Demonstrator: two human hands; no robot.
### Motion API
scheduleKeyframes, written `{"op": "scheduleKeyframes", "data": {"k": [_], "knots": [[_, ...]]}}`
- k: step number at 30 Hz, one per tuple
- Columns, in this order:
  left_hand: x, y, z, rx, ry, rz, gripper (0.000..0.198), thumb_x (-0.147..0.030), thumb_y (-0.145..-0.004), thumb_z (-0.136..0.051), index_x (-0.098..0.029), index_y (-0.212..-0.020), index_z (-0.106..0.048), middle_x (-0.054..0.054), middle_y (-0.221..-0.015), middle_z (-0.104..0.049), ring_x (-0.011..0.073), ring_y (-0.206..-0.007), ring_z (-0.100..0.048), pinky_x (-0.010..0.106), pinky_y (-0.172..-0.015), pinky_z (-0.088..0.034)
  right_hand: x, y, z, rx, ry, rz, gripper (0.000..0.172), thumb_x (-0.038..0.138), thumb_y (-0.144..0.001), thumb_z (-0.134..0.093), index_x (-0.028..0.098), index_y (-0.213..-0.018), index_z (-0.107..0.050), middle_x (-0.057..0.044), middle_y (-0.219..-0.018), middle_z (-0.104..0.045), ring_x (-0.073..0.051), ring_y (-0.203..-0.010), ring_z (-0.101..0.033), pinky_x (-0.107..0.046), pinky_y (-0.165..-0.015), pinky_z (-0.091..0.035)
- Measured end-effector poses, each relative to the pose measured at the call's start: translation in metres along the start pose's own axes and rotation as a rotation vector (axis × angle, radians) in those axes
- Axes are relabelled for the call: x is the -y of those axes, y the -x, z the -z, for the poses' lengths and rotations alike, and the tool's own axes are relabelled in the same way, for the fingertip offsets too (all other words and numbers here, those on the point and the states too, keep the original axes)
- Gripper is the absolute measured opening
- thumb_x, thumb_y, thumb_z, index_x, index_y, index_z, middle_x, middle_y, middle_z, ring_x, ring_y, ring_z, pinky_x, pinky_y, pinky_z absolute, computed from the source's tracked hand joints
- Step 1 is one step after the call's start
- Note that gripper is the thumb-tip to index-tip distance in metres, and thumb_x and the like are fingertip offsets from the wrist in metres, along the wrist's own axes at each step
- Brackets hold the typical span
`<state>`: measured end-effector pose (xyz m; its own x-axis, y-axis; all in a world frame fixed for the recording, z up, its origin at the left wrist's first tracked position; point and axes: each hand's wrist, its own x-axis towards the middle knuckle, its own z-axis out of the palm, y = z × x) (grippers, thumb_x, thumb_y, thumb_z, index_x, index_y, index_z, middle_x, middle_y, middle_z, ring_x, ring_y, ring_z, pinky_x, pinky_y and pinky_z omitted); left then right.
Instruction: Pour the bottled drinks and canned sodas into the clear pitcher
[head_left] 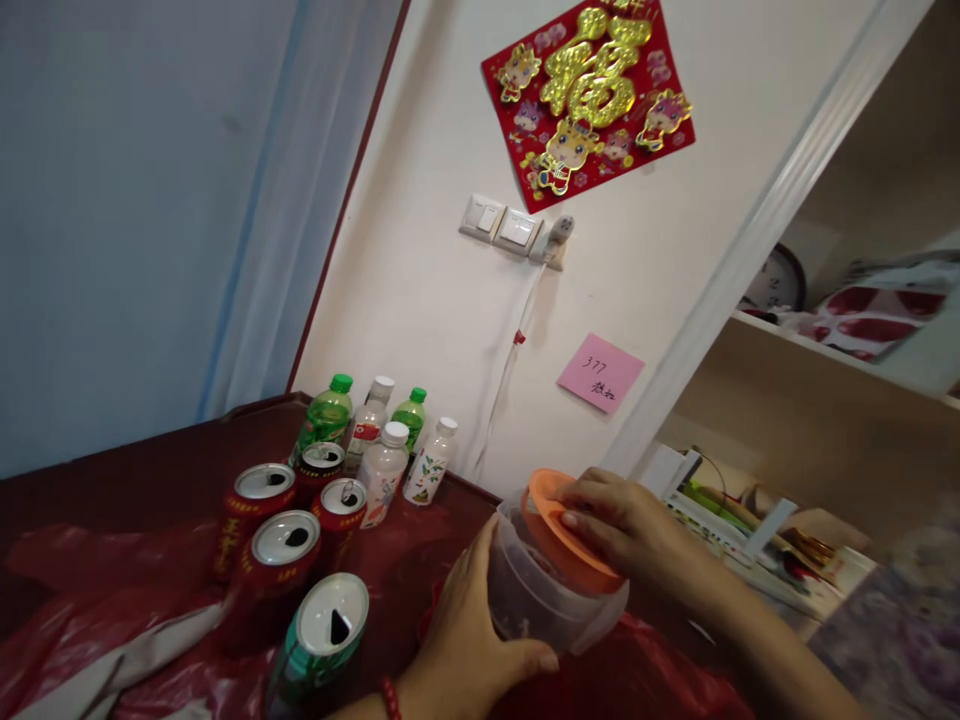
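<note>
A clear plastic jar [532, 595] with an orange lid [559, 530] is held tilted above the dark red table [150, 460]. My left hand [469, 625] wraps around the jar's body from below and the left. My right hand [626, 525] lies over the orange lid, fingers curled on its top. Left of the jar stand several opened red cans [285, 545] and one green can [322, 630].
Several small plastic bottles [382, 445] stand at the table's back by the white wall. A red plastic bag [90, 620] lies crumpled at the front left. A shelf [825, 355] with a clock and clutter is at the right. A curtain hangs at the left.
</note>
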<state>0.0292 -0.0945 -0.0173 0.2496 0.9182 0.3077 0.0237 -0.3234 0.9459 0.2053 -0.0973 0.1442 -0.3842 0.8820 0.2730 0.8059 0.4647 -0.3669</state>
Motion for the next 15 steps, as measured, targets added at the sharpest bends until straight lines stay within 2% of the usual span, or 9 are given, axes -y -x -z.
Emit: {"op": "scheduleKeyframes", "data": {"k": [3,7,15], "knots": [[-0.005,0.0,0.002,0.0,-0.004,0.069,0.127,-0.02,-0.048,-0.09,-0.022,-0.158,-0.027,0.016,-0.163,-0.035,0.0385,-0.151,-0.03,0.053,-0.125,-0.023,0.004,0.002,-0.006,0.011,-0.036,-0.046,0.025,0.04,-0.1,-0.056,0.025,-0.105,-0.076,-0.007,-0.097,-0.059,-0.023,-0.09,-0.057,-0.031,-0.073,-0.045],[-0.012,0.001,0.004,0.004,-0.057,0.111,0.127,-0.019,-0.046,-0.089,-0.02,-0.158,-0.029,0.015,-0.161,-0.039,0.039,-0.149,-0.032,0.051,-0.124,-0.025,0.004,0.002,-0.007,0.066,0.04,-0.042,0.029,0.043,-0.1,-0.053,0.026,-0.106,-0.077,-0.006,-0.096,-0.06,-0.022,-0.085,-0.056,-0.032,-0.074,-0.044],[-0.009,-0.001,0.003,0.004,-0.043,0.082,0.127,-0.019,-0.046,-0.092,-0.022,-0.157,-0.031,0.015,-0.161,-0.039,0.0386,-0.147,-0.034,0.052,-0.123,-0.025,0.002,-0.006,-0.011,0.084,0.127,-0.021,0.024,0.028,-0.1,-0.053,0.026,-0.107,-0.076,-0.004,-0.098,-0.062,-0.022,-0.088,-0.059,-0.033,-0.078,-0.042]]}}
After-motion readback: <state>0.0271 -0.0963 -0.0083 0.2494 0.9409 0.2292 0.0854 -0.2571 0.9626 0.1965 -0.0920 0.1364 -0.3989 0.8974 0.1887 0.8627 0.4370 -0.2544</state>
